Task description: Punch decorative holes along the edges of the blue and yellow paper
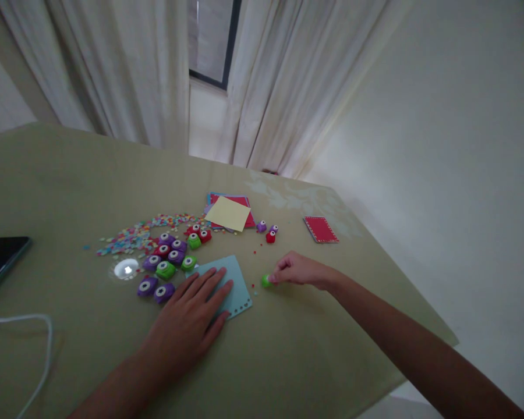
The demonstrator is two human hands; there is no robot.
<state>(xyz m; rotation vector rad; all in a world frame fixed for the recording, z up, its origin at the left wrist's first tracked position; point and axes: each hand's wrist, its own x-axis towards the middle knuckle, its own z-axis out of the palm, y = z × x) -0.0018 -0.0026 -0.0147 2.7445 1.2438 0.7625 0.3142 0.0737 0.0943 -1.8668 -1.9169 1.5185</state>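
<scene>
My left hand (196, 311) lies flat, fingers spread, on a light blue square of paper (238, 285) with small holes punched along its near edge. Between the fingertips of my right hand (294, 269) is a small green craft punch (266, 281), just right of the paper and apart from it. A few tiny red bits lie beside that punch. Left of the paper sits a cluster of purple, red and green craft punches (176, 256). Farther back stand two purple punches and a red craft punch (271, 237).
Colourful paper confetti (133, 238) spreads behind the cluster, near a shiny round spot (126, 269). A stack of coloured paper (228, 213) lies at the back, and a red punched paper (321, 229) at right. A dark-screened device (2, 259) and white cable (48, 343) are at left.
</scene>
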